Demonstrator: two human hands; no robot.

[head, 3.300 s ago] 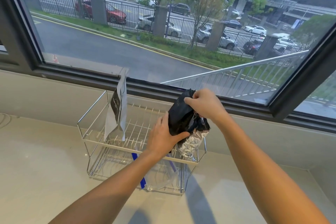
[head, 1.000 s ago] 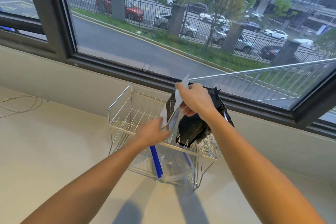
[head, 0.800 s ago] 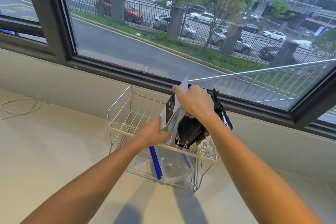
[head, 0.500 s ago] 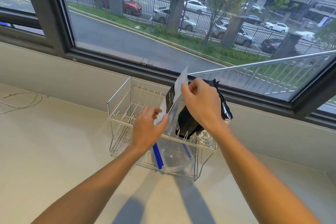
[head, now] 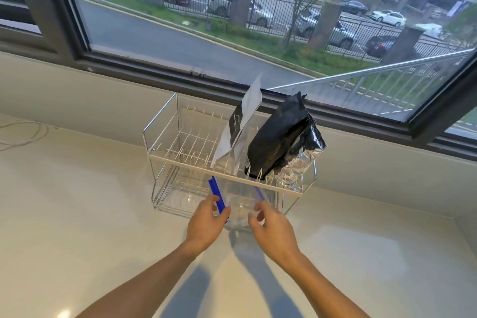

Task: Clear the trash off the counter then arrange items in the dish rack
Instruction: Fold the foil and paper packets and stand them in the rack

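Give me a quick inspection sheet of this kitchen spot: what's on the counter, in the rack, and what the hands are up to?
Surface: pale counter, bare apart from the rack.
Job's things: white wire dish rack; grey-white pouch and black foil bag stand leaning in its upper tier; clear zip bag with blue strip sits in the lower tier.
Clutter: nothing seen.
Hands: left hand and right hand at the zip bag's front, fingers open; contact unclear.
Cables: white cord at far left of the counter.
Surroundings: window onto a street with parked cars.
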